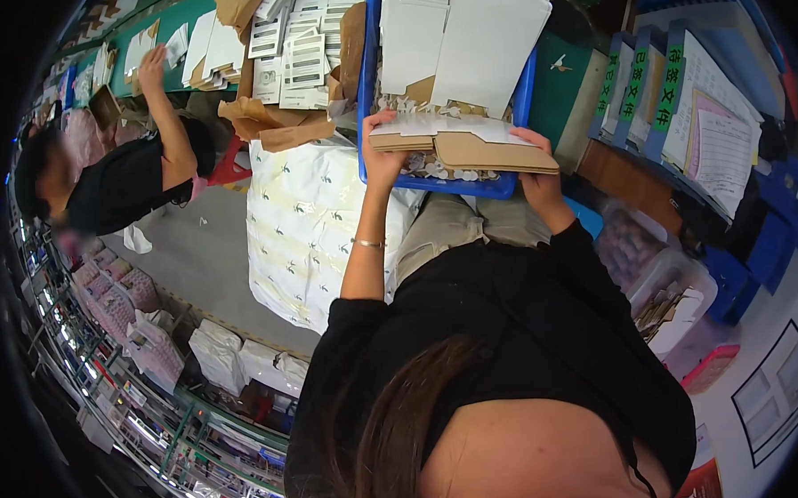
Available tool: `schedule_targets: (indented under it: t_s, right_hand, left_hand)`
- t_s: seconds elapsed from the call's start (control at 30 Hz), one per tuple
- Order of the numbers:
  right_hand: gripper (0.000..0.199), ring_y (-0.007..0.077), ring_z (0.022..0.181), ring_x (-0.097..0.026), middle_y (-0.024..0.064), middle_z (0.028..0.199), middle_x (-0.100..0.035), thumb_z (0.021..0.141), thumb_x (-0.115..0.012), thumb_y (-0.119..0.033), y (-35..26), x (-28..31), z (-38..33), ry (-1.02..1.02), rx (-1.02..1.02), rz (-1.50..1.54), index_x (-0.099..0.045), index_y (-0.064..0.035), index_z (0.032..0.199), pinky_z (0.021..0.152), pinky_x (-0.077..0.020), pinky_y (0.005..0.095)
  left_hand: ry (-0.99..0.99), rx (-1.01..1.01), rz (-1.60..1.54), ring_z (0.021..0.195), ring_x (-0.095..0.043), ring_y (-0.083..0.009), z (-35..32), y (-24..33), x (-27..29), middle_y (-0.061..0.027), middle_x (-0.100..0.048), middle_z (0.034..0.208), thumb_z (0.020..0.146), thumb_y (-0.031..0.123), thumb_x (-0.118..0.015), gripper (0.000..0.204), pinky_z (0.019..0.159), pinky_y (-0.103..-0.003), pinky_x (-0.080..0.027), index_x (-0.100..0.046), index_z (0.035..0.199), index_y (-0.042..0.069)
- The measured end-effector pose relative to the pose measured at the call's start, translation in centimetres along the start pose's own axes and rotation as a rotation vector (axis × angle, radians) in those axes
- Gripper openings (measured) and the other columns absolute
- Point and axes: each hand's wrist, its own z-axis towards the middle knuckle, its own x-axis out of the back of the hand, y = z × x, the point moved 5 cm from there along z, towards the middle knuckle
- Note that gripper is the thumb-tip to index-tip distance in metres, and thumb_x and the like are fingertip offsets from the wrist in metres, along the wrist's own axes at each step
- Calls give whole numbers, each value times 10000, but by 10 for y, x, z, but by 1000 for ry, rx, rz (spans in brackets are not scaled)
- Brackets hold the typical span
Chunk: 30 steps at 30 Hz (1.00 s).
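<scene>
The stack of flat boxes (466,144) you hold is matt cardboard, brown with a smooth white face. Under it, the blue crate (441,187) is glossy plastic. Beside you, the big white sack (304,226) looks like slightly shiny printed plastic.

Cardboard stack (466,148) lies on the crate (367,90), sack (304,226) left.
</scene>
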Motion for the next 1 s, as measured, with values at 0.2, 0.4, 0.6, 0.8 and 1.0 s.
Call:
schedule_targets:
  t_s: [0.2,0.4,0.6,0.8,1.0]
  right_hand:
    - [207,225,794,-544,87,954,-569,811,-548,-54,24,-18,9,123,51,71,-492,-33,1009,725,-441,289]
    - [115,126,521,-433,24,678,-491,869,-529,-128,-30,33,55,222,-210,126,-468,-41,914,499,-371,226]
    - [151,47,441,-339,-19,589,-412,907,-501,-184,-91,23,60,-3,-445,659,-451,-44,878,406,-263,165]
    - [174,65,473,-394,17,633,-456,910,-495,-186,-95,4,42,-77,-473,577,-472,-18,949,421,-295,168]
    - [367,148,722,-529,127,916,-566,905,-491,-165,-86,38,46,236,-180,427,-433,24,1214,612,-419,205]
  left_hand:
    - [25,55,-76,926,-548,-245,7,-15,-2,-98,-579,956,587,20,-722,471,825,-306,-429,-492,997,50]
    - [-100,108,253,789,-590,-232,56,134,22,-100,-613,865,651,152,-720,459,737,-297,-467,-505,1037,24]
    - [-358,-47,-1173,1242,-347,-244,10,101,39,-103,-445,1298,768,557,-559,662,1035,-442,-211,-455,1252,117]
    - [362,327,-835,936,-548,-189,-36,106,-33,-123,-576,1060,760,215,-669,366,833,-304,-420,-554,1040,10]
    - [499,275,-444,685,-565,-140,-47,122,20,-105,-614,830,716,16,-666,225,658,-209,-449,-573,913,-40]
